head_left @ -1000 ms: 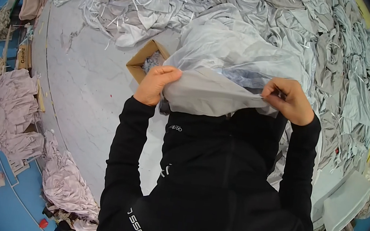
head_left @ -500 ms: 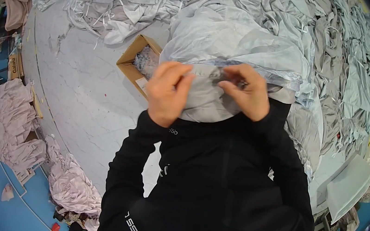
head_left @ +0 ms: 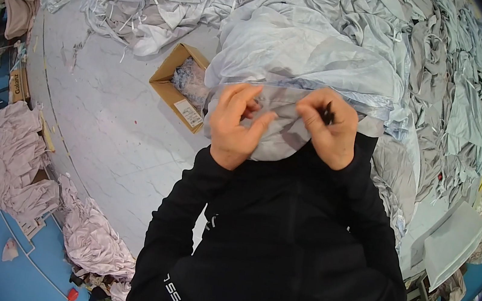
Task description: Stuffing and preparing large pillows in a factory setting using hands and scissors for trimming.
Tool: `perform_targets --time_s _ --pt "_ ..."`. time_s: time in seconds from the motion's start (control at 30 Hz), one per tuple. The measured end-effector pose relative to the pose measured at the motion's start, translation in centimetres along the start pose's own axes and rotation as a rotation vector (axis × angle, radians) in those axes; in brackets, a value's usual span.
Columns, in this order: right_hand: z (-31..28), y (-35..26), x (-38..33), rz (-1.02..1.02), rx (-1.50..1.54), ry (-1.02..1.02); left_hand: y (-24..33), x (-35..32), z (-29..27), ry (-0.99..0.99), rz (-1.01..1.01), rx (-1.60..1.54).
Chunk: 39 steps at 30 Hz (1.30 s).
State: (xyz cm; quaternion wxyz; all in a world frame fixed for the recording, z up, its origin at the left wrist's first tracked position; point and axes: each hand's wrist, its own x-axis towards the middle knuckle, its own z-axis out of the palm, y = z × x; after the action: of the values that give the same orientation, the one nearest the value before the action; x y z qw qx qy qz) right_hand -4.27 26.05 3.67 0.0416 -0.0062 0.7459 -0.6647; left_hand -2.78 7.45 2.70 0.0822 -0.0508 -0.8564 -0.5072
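Observation:
Pale grey fabric [head_left: 281, 145] lies bunched at my waist and runs forward under both hands. My left hand [head_left: 237, 127] is over its left part, thumb apart from the curled fingers, and I see nothing held in it. My right hand [head_left: 333, 133] is closed, thumb and index fingertip together over the fabric. A small dark tool [head_left: 328, 113] shows between its fingers; it looks like thread snips, but most of it is hidden. A bluish band of cloth [head_left: 351, 98] crosses just beyond my fingertips.
An open cardboard box [head_left: 169, 74] with clear plastic bags [head_left: 189, 78] inside stands left of my hands on the pale marbled table [head_left: 101, 150]. Heaped grey cloth [head_left: 169, 4] spreads along the far side and the right. Pinkish fabric piles [head_left: 12, 151] lie beyond the left edge.
My left hand has shifted right and a little nearer, its thumb spreading from the fingers. The right hand has turned slightly, showing more of the dark tool. The fabric between them has shifted.

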Motion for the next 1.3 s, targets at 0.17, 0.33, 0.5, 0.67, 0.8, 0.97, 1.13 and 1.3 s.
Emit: perform_targets --time_s 0.17,0.33,0.5,0.67,0.8,0.97,1.13,1.3 --pt "1.3 -2.8 -0.5 -0.338 -0.170 -0.250 3.0 -1.1 -2.0 -0.338 -0.313 -0.572" --pt "2.6 -3.1 -0.7 -0.286 -0.083 -0.397 2.3 -3.0 -5.7 -0.241 -0.514 -0.484" --pt "2.3 -2.4 1.8 -0.133 -0.157 -0.318 -5.4 -2.5 -10.9 0.350 -0.331 0.214" --pt "2.8 -1.3 1.8 -0.061 -0.211 -0.306 -8.8 -0.8 -11.0 0.184 0.104 1.135" --pt "3.6 -1.3 1.9 -0.058 -0.221 -0.307 -5.3 -0.6 -6.2 -0.024 -0.329 -0.058" --pt "4.5 0.7 2.0 -0.189 -0.310 -0.273 -5.3 -0.2 -1.8 0.042 -0.261 -0.035" --pt "4.8 0.9 2.0 -0.193 -0.331 -0.243 -7.3 -0.5 -1.5 0.091 -0.380 -0.223" --pt "4.6 1.2 1.9 -0.215 -0.333 -0.215 -9.0 -1.0 -4.6 0.314 -0.688 -0.699"
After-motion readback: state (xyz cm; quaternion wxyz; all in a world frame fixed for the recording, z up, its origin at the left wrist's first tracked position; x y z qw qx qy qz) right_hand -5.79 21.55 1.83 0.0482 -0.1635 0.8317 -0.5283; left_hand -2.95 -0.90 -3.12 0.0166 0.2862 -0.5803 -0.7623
